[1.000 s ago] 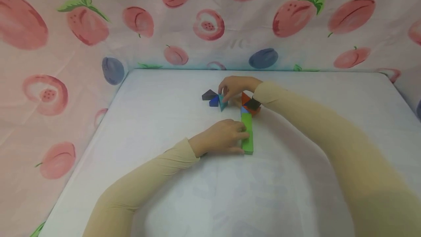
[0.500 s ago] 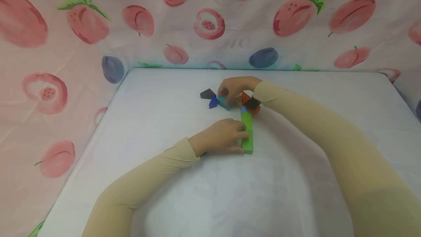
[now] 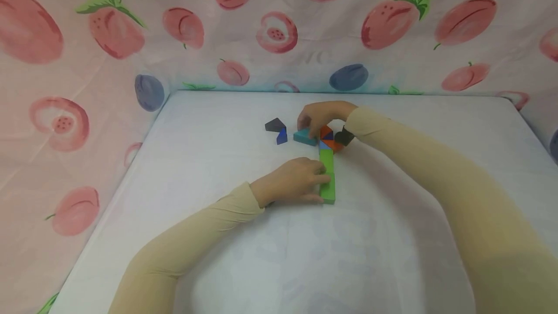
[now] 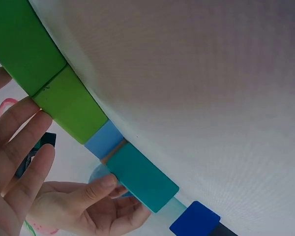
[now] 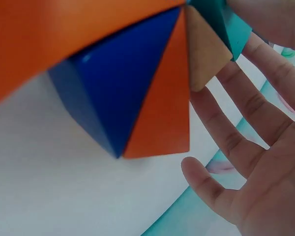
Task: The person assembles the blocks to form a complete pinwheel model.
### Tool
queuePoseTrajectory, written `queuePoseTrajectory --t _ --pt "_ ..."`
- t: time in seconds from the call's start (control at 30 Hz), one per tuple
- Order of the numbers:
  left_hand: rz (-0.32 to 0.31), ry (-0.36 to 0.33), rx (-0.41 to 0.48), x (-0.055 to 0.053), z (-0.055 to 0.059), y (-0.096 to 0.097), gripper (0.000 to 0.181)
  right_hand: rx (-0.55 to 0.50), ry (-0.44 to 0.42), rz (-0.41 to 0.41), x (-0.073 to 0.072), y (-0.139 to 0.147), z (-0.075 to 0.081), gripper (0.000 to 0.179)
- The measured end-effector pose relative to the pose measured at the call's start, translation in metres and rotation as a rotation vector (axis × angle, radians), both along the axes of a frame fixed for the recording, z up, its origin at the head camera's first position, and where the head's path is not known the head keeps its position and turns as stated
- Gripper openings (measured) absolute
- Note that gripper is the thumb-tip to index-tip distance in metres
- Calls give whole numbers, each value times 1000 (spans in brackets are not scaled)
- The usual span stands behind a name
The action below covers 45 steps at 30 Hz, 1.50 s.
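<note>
My right hand point(image 3: 317, 116) pinches a teal triangular block point(image 3: 305, 137), thumb on its near side in the left wrist view. Right beside that block is a natural-wood triangular block point(image 5: 206, 54), seen in the right wrist view. Orange blocks point(image 5: 167, 118) and a dark blue triangular block point(image 5: 123, 73) stand fitted together there. Below them in the head view come a light blue block point(image 3: 324, 145) and two green blocks point(image 3: 327, 161) in a line. My left hand point(image 3: 294, 180) rests its extended fingertips along the side of the green blocks.
Left of the teal block lie a blue block point(image 3: 282, 135) and a dark grey block point(image 3: 275, 125). A small black device point(image 3: 344, 136) sits at the right wrist. White cloth point(image 3: 218, 134) covers the table; fruit-print cloth point(image 3: 318, 28) hangs behind and at the left.
My right hand has turned the teal block and moved it right, away from the blue and dark grey blocks, up to the orange ones. My left hand has stayed at the green blocks.
</note>
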<state>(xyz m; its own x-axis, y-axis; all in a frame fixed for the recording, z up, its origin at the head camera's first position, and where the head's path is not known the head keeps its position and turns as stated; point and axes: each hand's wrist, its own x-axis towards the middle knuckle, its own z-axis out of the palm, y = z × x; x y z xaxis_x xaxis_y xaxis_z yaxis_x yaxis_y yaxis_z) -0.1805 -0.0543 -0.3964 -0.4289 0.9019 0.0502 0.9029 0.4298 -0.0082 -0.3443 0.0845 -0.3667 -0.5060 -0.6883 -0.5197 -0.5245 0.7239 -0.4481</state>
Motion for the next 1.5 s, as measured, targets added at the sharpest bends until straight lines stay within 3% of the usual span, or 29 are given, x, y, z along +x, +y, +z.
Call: queuePoseTrajectory --t 0.6,0.9,1.5 --pt "-3 12 -1 0 0 0 41 7 -1 39 -2 8 3 31" --pt "5 -8 -9 0 -1 1 41 4 39 9 -7 23 5 26" --pt "2 13 -21 1 1 0 41 -19 44 44 -2 26 5 29"
